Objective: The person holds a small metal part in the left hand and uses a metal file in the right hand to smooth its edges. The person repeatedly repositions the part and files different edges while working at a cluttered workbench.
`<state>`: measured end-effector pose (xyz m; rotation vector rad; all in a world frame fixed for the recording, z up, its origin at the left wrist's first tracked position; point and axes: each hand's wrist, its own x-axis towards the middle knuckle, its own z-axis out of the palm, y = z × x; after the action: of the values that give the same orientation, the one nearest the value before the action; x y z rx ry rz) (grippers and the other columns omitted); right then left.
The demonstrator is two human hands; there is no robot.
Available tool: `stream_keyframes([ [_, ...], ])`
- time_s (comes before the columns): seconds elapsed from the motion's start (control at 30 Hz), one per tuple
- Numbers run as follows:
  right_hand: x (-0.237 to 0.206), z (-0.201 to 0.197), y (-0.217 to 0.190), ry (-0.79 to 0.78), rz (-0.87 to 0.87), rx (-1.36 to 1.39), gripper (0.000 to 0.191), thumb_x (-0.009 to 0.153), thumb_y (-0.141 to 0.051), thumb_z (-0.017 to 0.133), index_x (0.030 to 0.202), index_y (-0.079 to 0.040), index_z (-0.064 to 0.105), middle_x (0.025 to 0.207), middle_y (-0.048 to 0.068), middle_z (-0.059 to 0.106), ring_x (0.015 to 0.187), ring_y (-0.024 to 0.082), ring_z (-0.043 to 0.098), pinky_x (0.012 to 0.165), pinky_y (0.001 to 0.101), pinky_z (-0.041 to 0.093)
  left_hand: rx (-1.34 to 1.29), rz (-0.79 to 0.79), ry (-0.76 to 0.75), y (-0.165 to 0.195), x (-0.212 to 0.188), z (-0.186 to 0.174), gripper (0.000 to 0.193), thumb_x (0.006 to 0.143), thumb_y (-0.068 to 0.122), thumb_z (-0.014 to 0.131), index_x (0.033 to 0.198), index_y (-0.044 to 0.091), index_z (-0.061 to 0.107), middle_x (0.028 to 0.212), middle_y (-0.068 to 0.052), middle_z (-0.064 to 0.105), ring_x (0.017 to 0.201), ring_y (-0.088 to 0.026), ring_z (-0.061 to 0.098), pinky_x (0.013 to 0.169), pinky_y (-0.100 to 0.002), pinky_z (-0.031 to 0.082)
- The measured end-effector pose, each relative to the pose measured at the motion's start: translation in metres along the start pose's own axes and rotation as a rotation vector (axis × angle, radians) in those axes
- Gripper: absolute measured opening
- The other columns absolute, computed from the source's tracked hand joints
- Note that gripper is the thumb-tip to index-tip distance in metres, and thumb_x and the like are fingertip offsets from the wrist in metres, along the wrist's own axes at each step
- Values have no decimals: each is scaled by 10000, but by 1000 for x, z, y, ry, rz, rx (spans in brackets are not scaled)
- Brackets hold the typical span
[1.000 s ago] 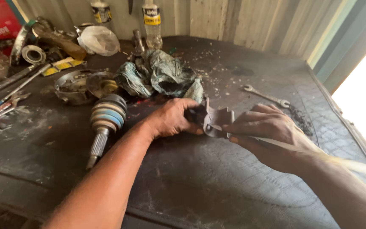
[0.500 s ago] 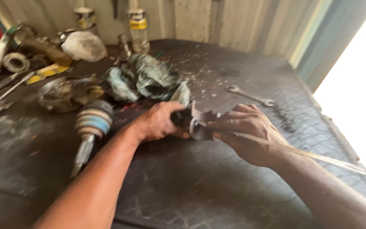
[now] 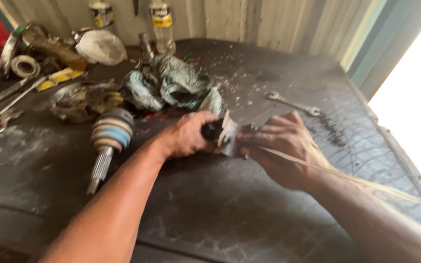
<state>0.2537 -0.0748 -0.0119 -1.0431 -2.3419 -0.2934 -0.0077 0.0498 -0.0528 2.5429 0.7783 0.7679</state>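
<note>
Hands meet near the middle of the dark, greasy surface (image 3: 210,214), both around one small part. Compared with a second ago the view has swung a little, so the bench things sit more to the left, but the two hands hold almost the same pose, close together over the same spot. I judge that the work on this part goes on and no new step has begun.

The left hand (image 3: 188,135) is closed around the dark, rounded end of the part (image 3: 214,130), which looks like black rubber or greasy metal. The right hand (image 3: 281,146) has its fingers narrow, pinching a crumpled grey wrapping (image 3: 229,134), perhaps foil or a torn boot; I cannot tell the material for sure. A thin pale strip (image 3: 347,178), like a plastic tie, runs from the right hand back along the forearm.

Just left of the left arm lies a CV joint (image 3: 109,139): a round, banded housing and a splined steel shaft pointing toward the near edge. Behind the hands is a heap of dirty blue-green rags (image 3: 171,87), soft and wrinkled. A shiny open-end wrench (image 3: 293,103) lies apart on the right. Two plastic bottles (image 3: 161,24) stand against the corrugated wall, and a roll of tape (image 3: 24,65) lies far left.
</note>
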Motion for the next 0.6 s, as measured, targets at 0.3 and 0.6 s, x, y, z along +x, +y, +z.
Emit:
stream_keyframes([
  [0.3,-2,-6,6,211,474,247,204,939,-285,710,1062,-152,804,972,32,792,942,151,722,860,363,537,-166,-222,-151,26,4,-12,670,616,323,922,1208,82,722,1199,-90,752,1139,-234,710,991,-349,536],
  [0.6,3,-28,10,271,818,420,255,954,-301,631,1006,-109,791,809,26,774,762,118,709,744,313,577,-157,-102,-183,40,4,-9,760,628,257,911,1327,109,655,1309,-57,698,1222,-202,650,1054,-323,487],
])
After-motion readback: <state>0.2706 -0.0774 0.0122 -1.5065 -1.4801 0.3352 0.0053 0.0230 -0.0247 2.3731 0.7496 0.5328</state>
